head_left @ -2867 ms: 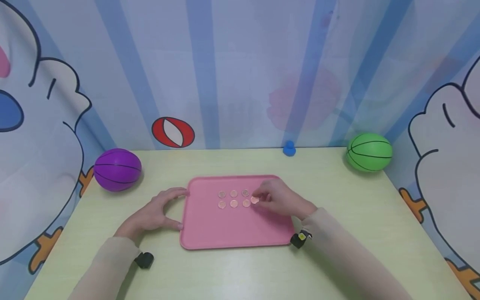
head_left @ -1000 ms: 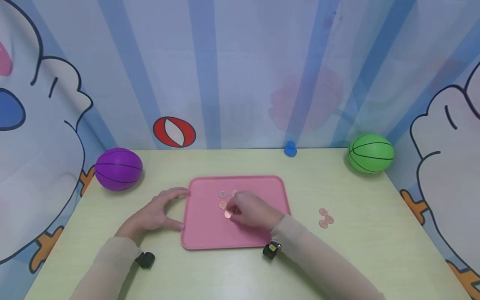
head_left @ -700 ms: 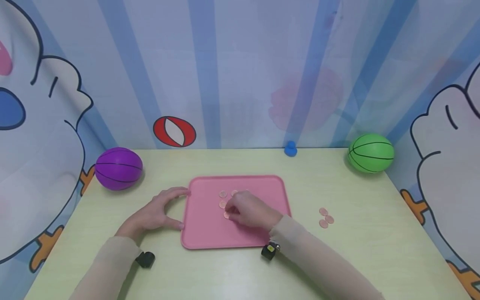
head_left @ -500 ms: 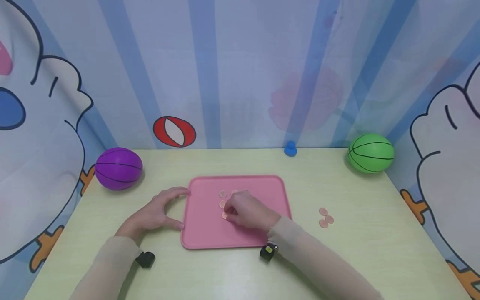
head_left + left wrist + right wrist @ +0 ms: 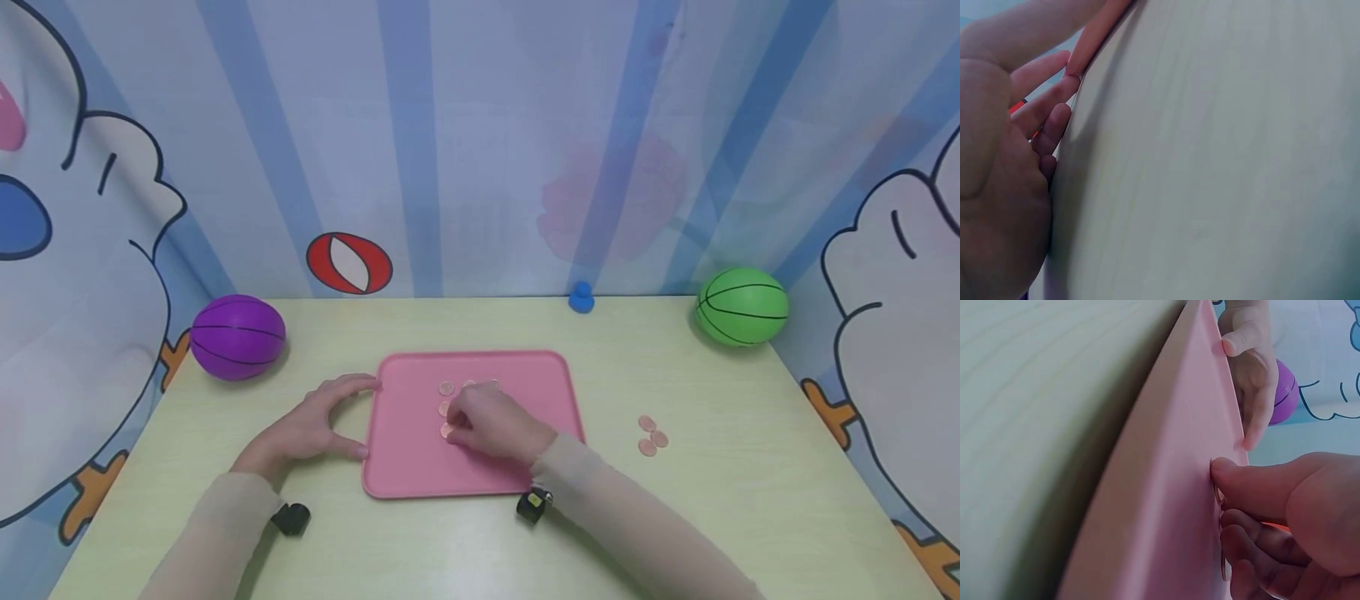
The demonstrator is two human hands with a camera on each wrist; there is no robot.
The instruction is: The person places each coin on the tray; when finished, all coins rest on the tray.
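A pink tray (image 5: 405,467) lies on the table with several small copper-coloured coins on it. One coin (image 5: 446,388) is at the upper left of their rows, and another coin (image 5: 445,408) lies just below it. My right hand (image 5: 497,423) reaches over the tray, covering part of the rows. Its thumb and curled fingers pinch a coin (image 5: 1217,492) against the tray floor, at the start of a third row. Spread along the tray's left rim, the fingertips and thumb of my left hand (image 5: 303,425) touch the edge; its fingers (image 5: 1047,103) look nearly straight.
Three loose coins (image 5: 647,448) lie on the table right of the tray. A purple ball (image 5: 237,337) stands at the left, a green ball (image 5: 742,306) at the back right. A small blue object (image 5: 581,298) sits by the back edge, before a printed curtain.
My right hand has moved from the tray's right part to its left-middle, bringing a coin below the rows. Lately that coin has slid slightly left. My left hand has stayed at the rim.
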